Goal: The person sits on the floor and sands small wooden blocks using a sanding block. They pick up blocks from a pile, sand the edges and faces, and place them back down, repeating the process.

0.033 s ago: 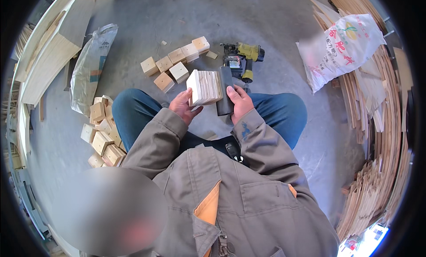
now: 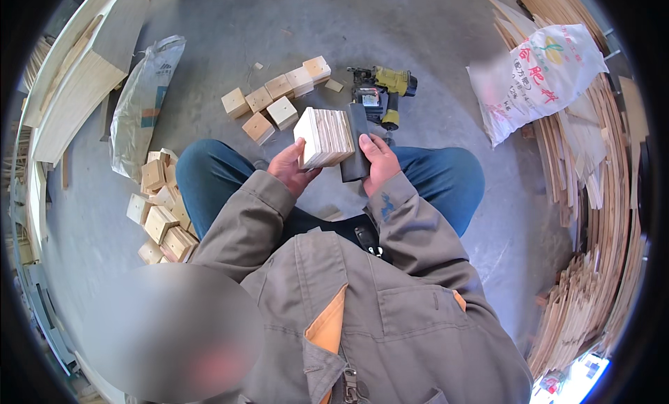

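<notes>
A person's left hand has its grip pinching a pale, cube-like block of layered plywood, with the thumb against its left face and the fingers around its lower side. The block is held above the grey concrete floor, between the person's bent knees, its striped ply edges facing up and toward the right hand. The right hand's grip is closed about a dark, flat, rectangular piece, thumb on its near face; the piece stands right beside the block's right side, and whether the two touch cannot be told.

Beyond the hands, seven small pale wooden blocks lie on the floor, five in a slanting row and two nearer the person. Just right of them lies a yellow-green and black nail gun. Toward the floor's left edge, a heap of pale wooden blocks sits beside the left knee, near a whitish plastic sack. Along the floor's right edge, a white sack with red print rests on stacked timber boards.
</notes>
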Tool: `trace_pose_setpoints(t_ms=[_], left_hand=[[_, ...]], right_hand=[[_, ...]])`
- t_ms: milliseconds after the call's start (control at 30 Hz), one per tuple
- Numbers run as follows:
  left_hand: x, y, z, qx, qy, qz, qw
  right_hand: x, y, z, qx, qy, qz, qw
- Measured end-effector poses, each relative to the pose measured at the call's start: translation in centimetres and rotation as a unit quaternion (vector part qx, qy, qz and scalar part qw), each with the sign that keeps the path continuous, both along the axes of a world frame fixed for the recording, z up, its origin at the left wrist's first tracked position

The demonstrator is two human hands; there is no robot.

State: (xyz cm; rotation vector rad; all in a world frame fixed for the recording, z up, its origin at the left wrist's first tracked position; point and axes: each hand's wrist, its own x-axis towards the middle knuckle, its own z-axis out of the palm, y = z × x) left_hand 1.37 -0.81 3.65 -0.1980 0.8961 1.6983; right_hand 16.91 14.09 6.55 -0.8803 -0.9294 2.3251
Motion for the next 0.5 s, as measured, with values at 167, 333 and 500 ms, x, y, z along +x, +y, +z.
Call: trace_pose_setpoints(t_ms=[167,333,500], left_hand=[[-0.3,0.2,-0.2,0.038,-0.010,-0.003,0.999],[-0.1,1.4,1.3,0.078,-0.050,-0.022,0.995],[-0.5,1.1,0.9,0.135,-0.033,-0.019,0.990]], right_hand=[[-0.7,-0.5,0.3,0.049,-0.018,0.001,0.999],[-1.0,-0.3,-0.2,0.045,-0.019,0.007,0.999],[-2.0,-0.6,-0.4,0.117,-0.053,0.007,0.992]])
